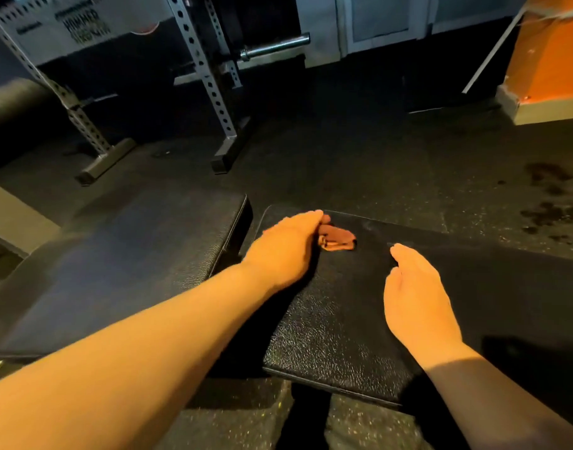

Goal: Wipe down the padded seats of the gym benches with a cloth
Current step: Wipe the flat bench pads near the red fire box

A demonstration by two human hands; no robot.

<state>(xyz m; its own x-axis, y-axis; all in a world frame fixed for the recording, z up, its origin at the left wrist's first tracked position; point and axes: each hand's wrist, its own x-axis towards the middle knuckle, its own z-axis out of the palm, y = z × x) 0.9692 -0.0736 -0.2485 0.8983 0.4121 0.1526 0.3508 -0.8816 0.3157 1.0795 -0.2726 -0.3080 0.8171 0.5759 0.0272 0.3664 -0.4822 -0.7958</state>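
Observation:
Two black padded bench sections fill the middle of the head view: a long pad on the left and a seat pad on the right, with a gap between them. A small reddish-brown cloth lies bunched on the far part of the seat pad. My left hand reaches across the gap and grips the cloth's near edge with its fingertips. My right hand rests flat on the seat pad, fingers together, holding nothing, a short way right of the cloth.
A grey perforated steel rack with a barbell sleeve stands on the dark rubber floor beyond the bench. An orange pillar with a pale base rises at the far right. Dark wet stains mark the floor on the right.

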